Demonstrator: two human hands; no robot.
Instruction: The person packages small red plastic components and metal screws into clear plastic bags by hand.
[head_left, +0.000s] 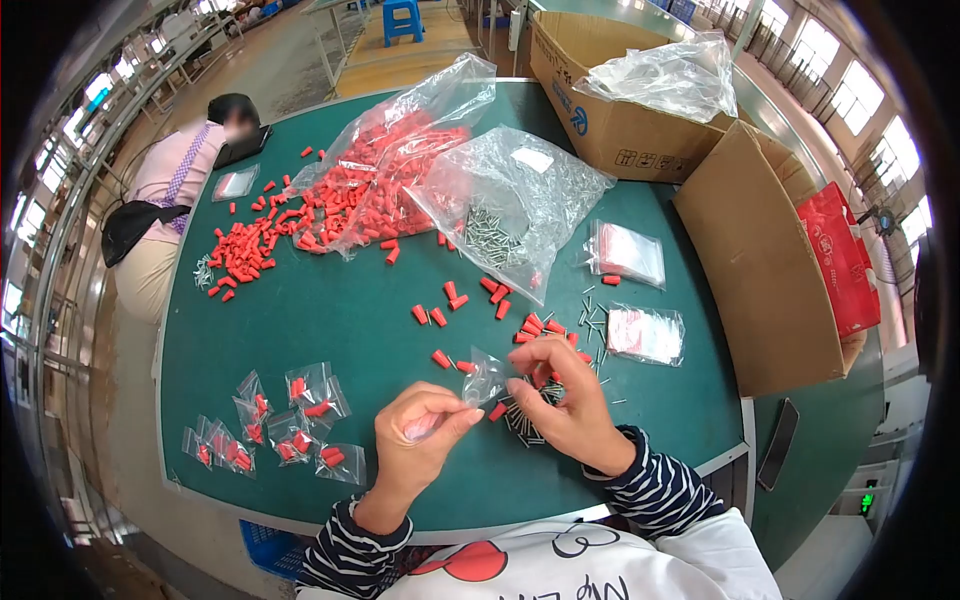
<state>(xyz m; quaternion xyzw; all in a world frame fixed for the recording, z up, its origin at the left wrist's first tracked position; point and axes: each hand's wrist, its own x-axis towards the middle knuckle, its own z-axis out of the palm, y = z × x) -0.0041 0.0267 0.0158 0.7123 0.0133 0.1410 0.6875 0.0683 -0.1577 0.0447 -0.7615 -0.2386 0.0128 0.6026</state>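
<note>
My left hand (425, 435) pinches the lower left edge of a small clear plastic bag (484, 374) between thumb and fingertips. At the bag's right side is my right hand (568, 405), its thumb and index finger apart and nothing visible between them. A pile of metal screws (522, 425) lies under my right hand, partly hidden by it. Loose red tapered plastic pieces (440, 358) lie around the bag, with more just beyond my right fingers. Several small filled bags (318, 392) holding red pieces rest left of my left hand.
A large bag of red pieces (375, 175) spills across the table's far side, beside a bag of screws (500, 215). Stacks of flat small bags (645, 334) lie at right. Cardboard boxes (760, 270) line the right edge, near a phone (778, 445). Another person (180, 165) leans at the far left.
</note>
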